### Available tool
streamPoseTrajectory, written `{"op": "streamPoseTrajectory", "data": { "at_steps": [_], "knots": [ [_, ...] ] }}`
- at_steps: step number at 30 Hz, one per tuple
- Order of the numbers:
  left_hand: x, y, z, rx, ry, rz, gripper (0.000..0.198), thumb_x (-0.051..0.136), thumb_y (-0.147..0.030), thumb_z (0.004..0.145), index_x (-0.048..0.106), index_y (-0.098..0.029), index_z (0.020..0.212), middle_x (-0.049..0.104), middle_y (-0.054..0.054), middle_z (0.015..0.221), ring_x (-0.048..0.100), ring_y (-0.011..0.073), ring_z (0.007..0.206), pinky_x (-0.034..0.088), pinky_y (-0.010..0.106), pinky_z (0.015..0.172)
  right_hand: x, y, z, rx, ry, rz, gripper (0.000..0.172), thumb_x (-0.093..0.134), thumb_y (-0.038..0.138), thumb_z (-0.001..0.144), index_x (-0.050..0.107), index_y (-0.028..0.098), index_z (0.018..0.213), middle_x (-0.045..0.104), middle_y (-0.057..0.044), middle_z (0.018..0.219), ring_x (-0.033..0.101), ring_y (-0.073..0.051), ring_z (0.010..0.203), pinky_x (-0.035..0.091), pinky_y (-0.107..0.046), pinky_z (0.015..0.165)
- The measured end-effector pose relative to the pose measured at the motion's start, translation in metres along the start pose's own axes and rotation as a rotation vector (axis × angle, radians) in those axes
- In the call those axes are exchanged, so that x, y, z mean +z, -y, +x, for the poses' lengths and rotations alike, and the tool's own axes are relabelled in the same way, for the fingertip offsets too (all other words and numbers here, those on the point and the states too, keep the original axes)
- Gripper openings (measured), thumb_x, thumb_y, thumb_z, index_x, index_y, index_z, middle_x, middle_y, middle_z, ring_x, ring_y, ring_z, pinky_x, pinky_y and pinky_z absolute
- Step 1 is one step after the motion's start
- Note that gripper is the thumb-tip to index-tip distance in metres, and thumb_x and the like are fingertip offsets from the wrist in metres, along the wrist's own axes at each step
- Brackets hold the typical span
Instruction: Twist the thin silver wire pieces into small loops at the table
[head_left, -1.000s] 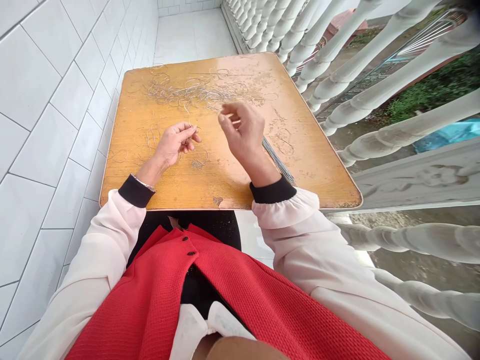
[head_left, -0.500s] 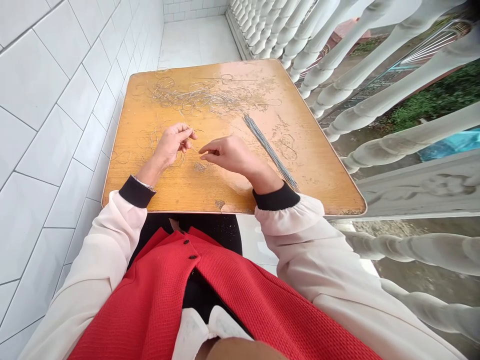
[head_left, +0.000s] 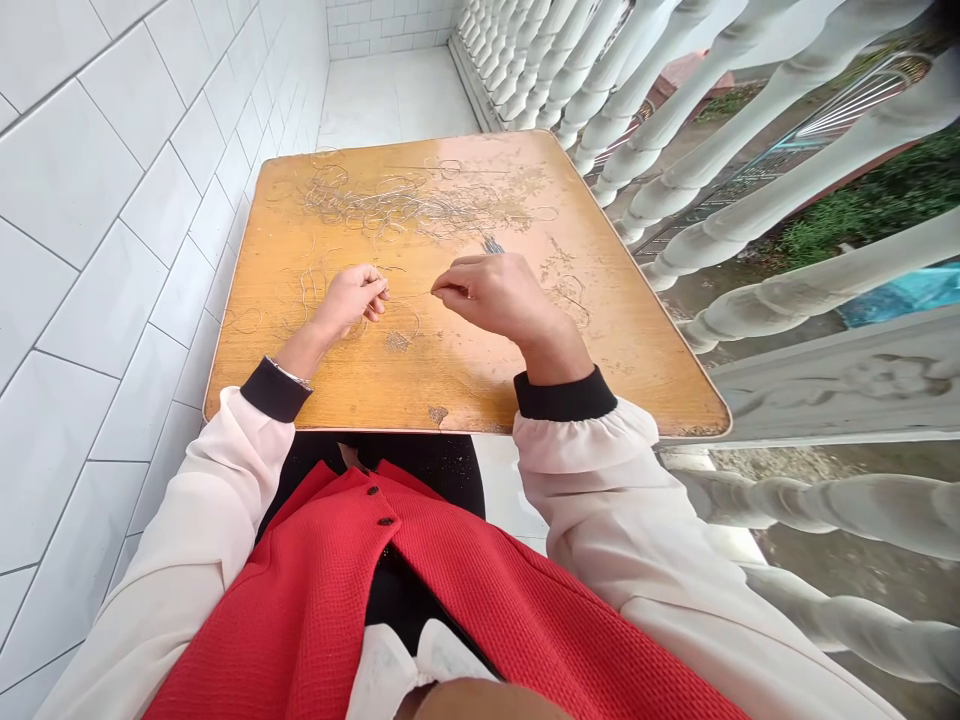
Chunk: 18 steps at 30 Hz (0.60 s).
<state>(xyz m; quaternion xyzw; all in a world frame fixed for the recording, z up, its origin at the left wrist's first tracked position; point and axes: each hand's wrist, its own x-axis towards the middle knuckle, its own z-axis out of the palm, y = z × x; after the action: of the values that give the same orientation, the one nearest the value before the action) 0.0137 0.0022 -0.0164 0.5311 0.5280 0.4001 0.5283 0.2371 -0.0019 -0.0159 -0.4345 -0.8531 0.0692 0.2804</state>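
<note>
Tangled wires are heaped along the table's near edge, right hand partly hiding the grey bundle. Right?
Not quite: the head view shows the tangled wires toward the far edge of the table. The right hand does partly hide the grey bundle.

The tabletop (head_left: pixel 480 385) shows glossy wood grain, worn in patches. The tangled strands (head_left: pixel 397 205) look metallic. Wall tiles (head_left: pixel 67 270) are smooth and glossy; the red garment (head_left: pixel 315 590) is matt, textured cloth.
</note>
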Motion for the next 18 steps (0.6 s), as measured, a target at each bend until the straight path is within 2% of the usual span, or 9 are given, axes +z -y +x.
{"op": "streamPoseTrajectory", "data": {
  "at_steps": [7, 12, 18],
  "knots": [
    [-0.004, -0.003, -0.004, -0.036, 0.108, -0.033, 0.03, 0.05, -0.005, 0.104, 0.057, -0.015, 0.077, 0.066, -0.004, 0.066, 0.056, 0.0015, 0.047, 0.039, 0.014, 0.046, 0.003, -0.004, 0.003, -0.088, 0.016, -0.15, 0.025, 0.055, 0.02, 0.091, 0.076, 0.024, 0.08, 0.078, -0.009, 0.087, 0.068, -0.026, 0.084, 0.049, -0.041, 0.081],
    [-0.004, -0.002, -0.002, -0.049, 0.128, 0.033, 0.036, 0.05, 0.0, 0.102, 0.058, -0.014, 0.069, 0.062, -0.004, 0.059, 0.056, 0.0032, 0.045, 0.038, 0.017, 0.046, 0.002, -0.008, 0.004, -0.17, 0.013, -0.189, 0.03, 0.053, 0.024, 0.097, 0.078, 0.025, 0.081, 0.077, -0.008, 0.082, 0.066, -0.026, 0.081, 0.05, -0.045, 0.088],
    [-0.007, -0.001, -0.002, -0.078, 0.225, 0.074, 0.036, 0.051, 0.001, 0.101, 0.059, -0.013, 0.068, 0.062, -0.004, 0.056, 0.059, 0.0045, 0.045, 0.041, 0.018, 0.048, -0.003, -0.012, 0.005, -0.181, 0.017, -0.174, 0.031, 0.053, 0.024, 0.098, 0.077, 0.026, 0.079, 0.076, -0.008, 0.079, 0.069, -0.028, 0.085, 0.048, -0.052, 0.1]
  ]
}}
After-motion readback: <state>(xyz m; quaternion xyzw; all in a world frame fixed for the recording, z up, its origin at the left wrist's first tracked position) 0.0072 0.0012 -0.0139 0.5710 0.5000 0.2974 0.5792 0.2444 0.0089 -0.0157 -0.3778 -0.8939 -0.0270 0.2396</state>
